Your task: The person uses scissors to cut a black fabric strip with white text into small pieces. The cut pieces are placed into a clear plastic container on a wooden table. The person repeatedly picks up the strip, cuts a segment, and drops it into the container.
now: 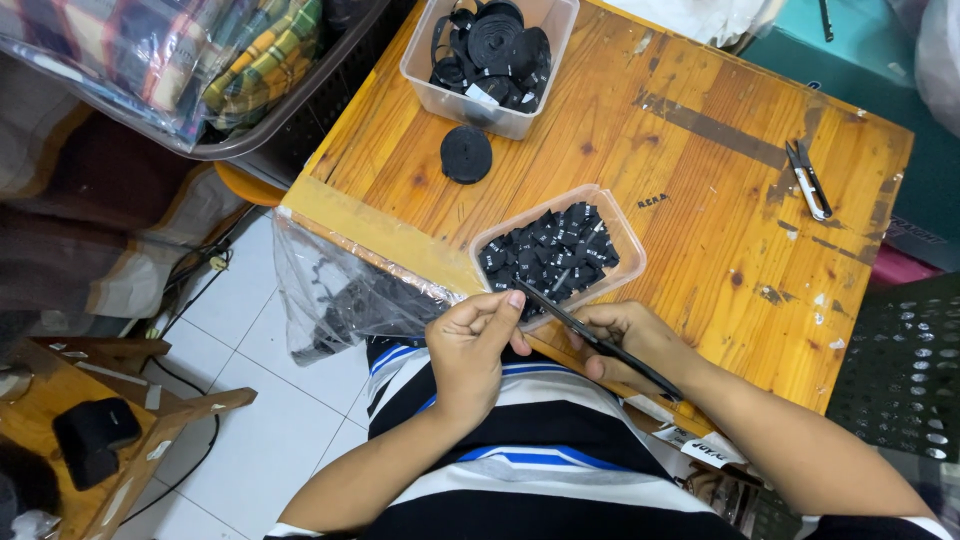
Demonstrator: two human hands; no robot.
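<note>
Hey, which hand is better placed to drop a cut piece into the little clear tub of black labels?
Probably the left hand: its fingertips pinch something small by the tub rim, while the right hand is occupied gripping the scissors.

Scissors point(600, 345): long, dark blades, thin, lying slantwise from upper left to lower right, just above desk's point(700, 200) near edge. Handle end in right hand point(630, 340), fingers wrapped round it; blade tips reach up-left to left hand point(470, 345).

Small black piece point(516, 298): pinched btwn left thumb & fingertips, right at the blade tips; too small to tell more.

Clear plastic tub point(620, 225): rectangular, no lid, sits tilted on desk just beyond both hands, approx. half full w/ small black cut pieces point(555, 250) w/ white marks, heaped loosely.
</note>
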